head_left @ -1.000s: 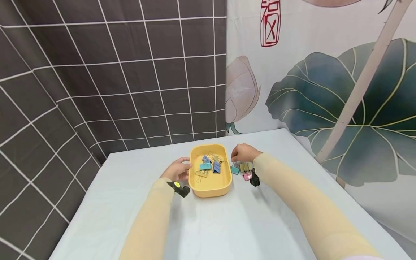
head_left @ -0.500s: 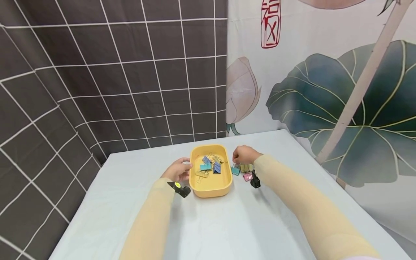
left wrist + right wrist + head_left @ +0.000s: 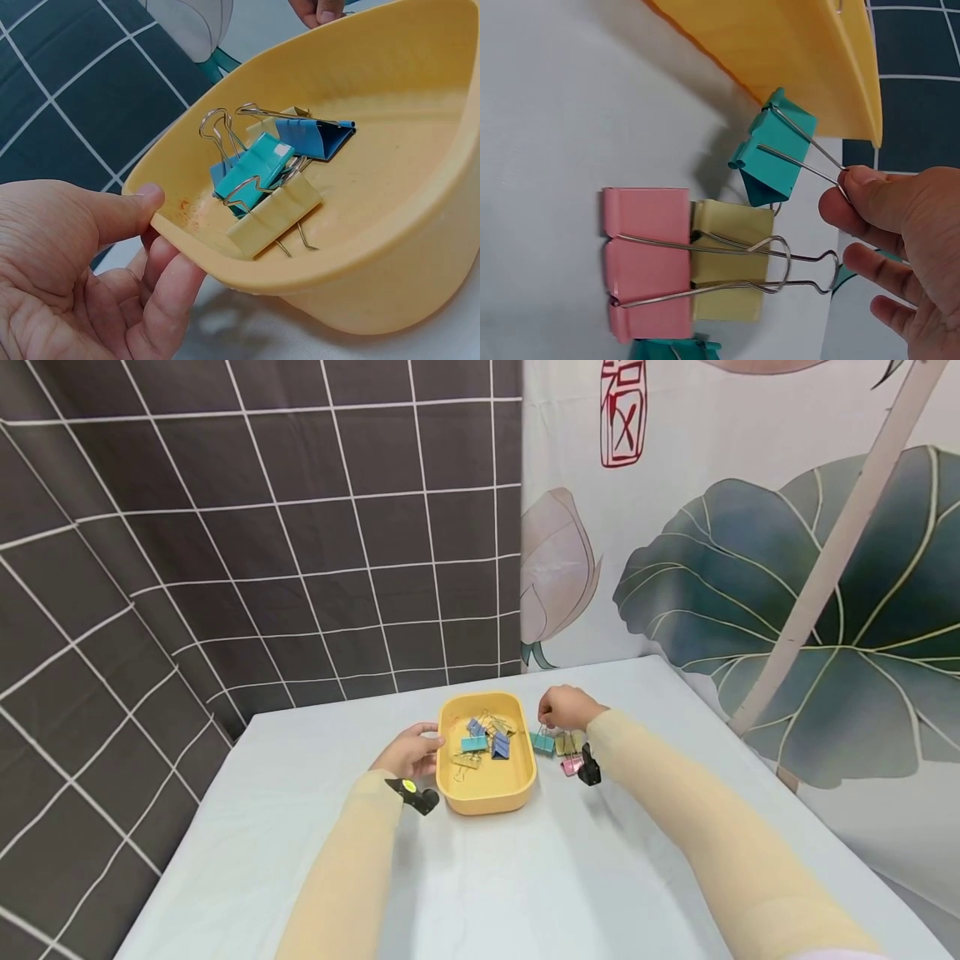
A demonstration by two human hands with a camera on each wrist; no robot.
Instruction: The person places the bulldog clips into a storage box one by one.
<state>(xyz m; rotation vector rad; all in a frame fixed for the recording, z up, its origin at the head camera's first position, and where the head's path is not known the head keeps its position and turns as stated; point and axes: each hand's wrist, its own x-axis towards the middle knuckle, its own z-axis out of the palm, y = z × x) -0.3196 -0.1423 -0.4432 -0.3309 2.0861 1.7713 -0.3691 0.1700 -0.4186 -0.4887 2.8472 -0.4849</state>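
My left hand (image 3: 97, 262) grips the rim of a yellow plastic bin (image 3: 483, 797), thumb over the edge and fingers beneath. Inside lie several binder clips: a teal one (image 3: 257, 165), a blue one (image 3: 319, 139) and a yellow one (image 3: 276, 217) among them. Thumb and forefinger of my right hand (image 3: 900, 225) pinch the wire handle of a teal binder clip (image 3: 776, 150), which hangs beside the bin's outer wall. Below it in the right wrist view are a pink binder clip (image 3: 649, 262) and a yellow binder clip (image 3: 731, 262), side by side on the table.
Another teal clip (image 3: 676, 350) shows partly at the bottom of the right wrist view. A white cloth covers the table (image 3: 480, 885). Behind it hang a dark gridded curtain (image 3: 337, 543) and a lotus-printed cloth (image 3: 720, 568).
My right hand has risen slightly, and the teal clip it pinches has come up with it, close to the bin's right side. The left hand stays on the rim.
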